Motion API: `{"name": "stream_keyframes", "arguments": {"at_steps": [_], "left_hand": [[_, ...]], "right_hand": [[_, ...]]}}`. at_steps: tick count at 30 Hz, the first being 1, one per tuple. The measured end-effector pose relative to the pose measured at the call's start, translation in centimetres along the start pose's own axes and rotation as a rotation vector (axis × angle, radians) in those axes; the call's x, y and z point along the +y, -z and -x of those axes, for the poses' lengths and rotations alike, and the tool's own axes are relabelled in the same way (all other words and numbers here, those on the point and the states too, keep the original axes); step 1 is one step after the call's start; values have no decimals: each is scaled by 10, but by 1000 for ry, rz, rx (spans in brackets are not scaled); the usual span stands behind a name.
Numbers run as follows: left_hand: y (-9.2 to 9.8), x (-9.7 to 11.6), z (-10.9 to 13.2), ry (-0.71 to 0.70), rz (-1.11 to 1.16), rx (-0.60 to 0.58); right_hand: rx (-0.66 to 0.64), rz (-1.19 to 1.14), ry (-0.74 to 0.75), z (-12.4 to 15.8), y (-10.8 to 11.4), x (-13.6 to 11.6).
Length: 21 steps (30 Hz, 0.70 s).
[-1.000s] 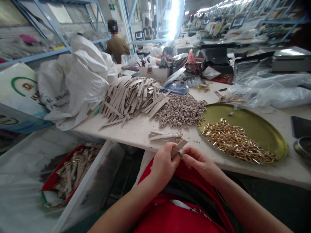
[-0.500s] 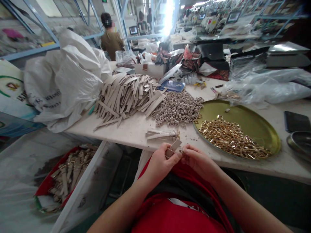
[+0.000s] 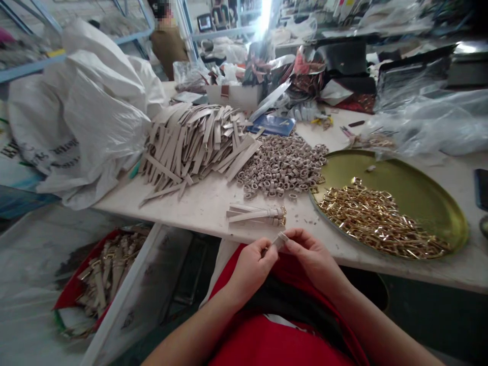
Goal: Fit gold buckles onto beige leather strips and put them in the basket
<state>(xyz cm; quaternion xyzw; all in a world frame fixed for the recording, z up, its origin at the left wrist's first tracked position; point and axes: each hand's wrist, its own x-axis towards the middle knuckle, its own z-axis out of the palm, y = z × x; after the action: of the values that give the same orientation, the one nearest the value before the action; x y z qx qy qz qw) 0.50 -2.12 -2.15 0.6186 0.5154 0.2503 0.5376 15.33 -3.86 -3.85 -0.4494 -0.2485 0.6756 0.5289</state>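
My left hand (image 3: 252,264) is closed around a short beige strap (image 3: 278,242), whose end sticks out toward my right hand. Thumb and fingers of my right hand (image 3: 314,258) pinch a small pale strap loop (image 3: 283,236) at that end; whether it sits fully around the strap is hard to see. Just beyond my hands, a few finished-looking straps with gold buckles (image 3: 256,213) lie side by side on the table. Behind them spreads a heap of beige strap loops (image 3: 280,168). Gold buckles (image 3: 381,218) fill the near part of a round gold tray (image 3: 430,203) to the right.
Loose beige straps (image 3: 190,147) form a large pile at the left, beside a white woven sack (image 3: 102,117). Below the table's left edge, a red container (image 3: 68,300) holds buckled straps. Plastic bags (image 3: 430,127) lie at the back right. A person (image 3: 168,46) is in the background.
The strap has turned and now shows less beyond my left hand. My right fingers have come against its end with the loop. The view has shifted closer to the table.
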Motion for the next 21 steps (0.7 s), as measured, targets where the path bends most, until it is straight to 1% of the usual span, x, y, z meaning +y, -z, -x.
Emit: {"name": "stream_keyframes", "arguments": {"at_steps": [2, 4, 9, 11, 14, 18, 21], "left_hand": [[1, -1, -2, -7, -46, -26], [1, -1, -4, -26, -90, -40], [-4, 3, -8, -57, -127, -3], [-5, 4, -9, -73, -142, -13], [-5, 4, -10, -110, -173, -32], [-3, 0, -8, -109, -107, -69], [-1, -5, -6, -24, 1, -44]], "right_hand": [[44, 105, 31, -2, 3, 0], [76, 151, 46, -4, 4, 0], [115, 98, 32, -7, 5, 1], [125, 172, 44, -7, 6, 3], [103, 318, 53, -5, 7, 5], [75, 323, 27, -2, 7, 5], [103, 269, 21, -1, 10, 5]]}}
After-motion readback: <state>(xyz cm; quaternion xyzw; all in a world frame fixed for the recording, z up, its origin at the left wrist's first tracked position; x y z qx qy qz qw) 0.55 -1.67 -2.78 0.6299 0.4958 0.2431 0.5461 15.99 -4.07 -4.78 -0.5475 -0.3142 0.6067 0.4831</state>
